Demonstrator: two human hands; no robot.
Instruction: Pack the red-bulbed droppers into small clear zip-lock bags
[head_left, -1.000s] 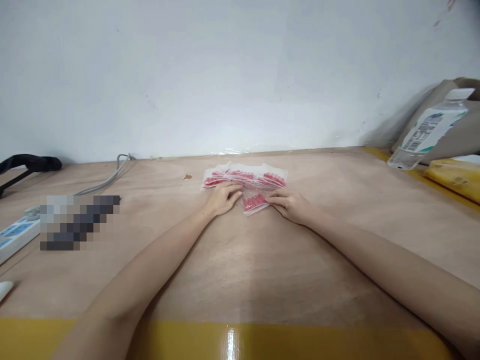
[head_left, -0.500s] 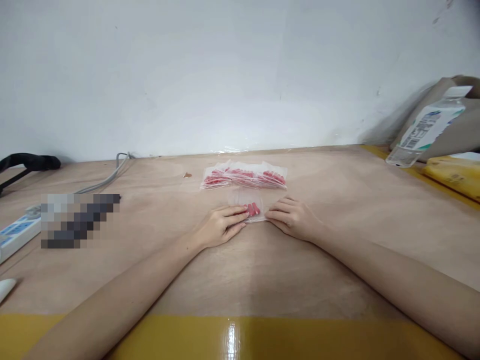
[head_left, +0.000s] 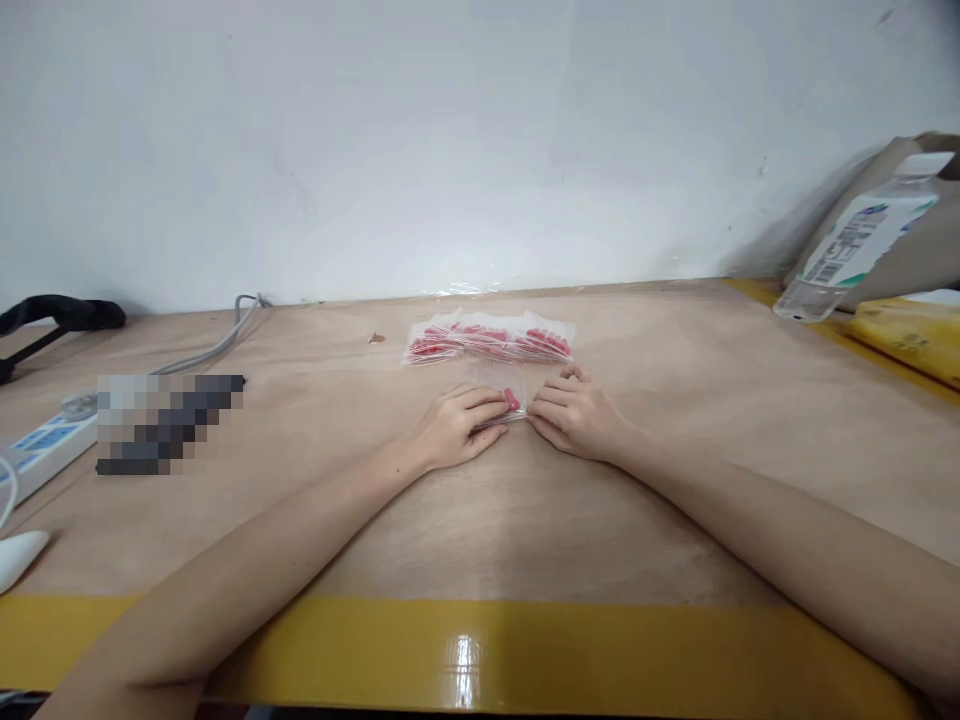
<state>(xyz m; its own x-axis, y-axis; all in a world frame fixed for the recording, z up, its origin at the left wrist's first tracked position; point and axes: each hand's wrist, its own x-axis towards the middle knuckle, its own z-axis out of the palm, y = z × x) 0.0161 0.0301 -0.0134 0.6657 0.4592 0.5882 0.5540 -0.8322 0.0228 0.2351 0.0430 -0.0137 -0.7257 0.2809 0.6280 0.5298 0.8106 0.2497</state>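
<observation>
A small clear plastic bag (head_left: 493,376) lies on the table in front of me, with red, capsule-shaped pieces (head_left: 512,399) inside. My left hand (head_left: 461,428) is closed on the bag's left and near side, fingers over the pieces and thumb along the near edge. At the bag's right near corner, my right hand (head_left: 576,412) has its fingers bent and pinched on the edge. Just beyond my hands, several similar bags with red pieces (head_left: 487,342) lie overlapping in a row.
On the left are a white power strip (head_left: 49,445), a grey cable (head_left: 202,355), a black strap-like object (head_left: 71,312) and a blurred-out dark item (head_left: 169,428). A tilted plastic bottle (head_left: 859,240) and yellow package (head_left: 911,335) stand right. Yellow tape (head_left: 360,650) lines the near edge.
My left hand has slid right across the bag and covers more of the red pieces. My right hand stays at the right corner. The camera view has shifted slightly.
</observation>
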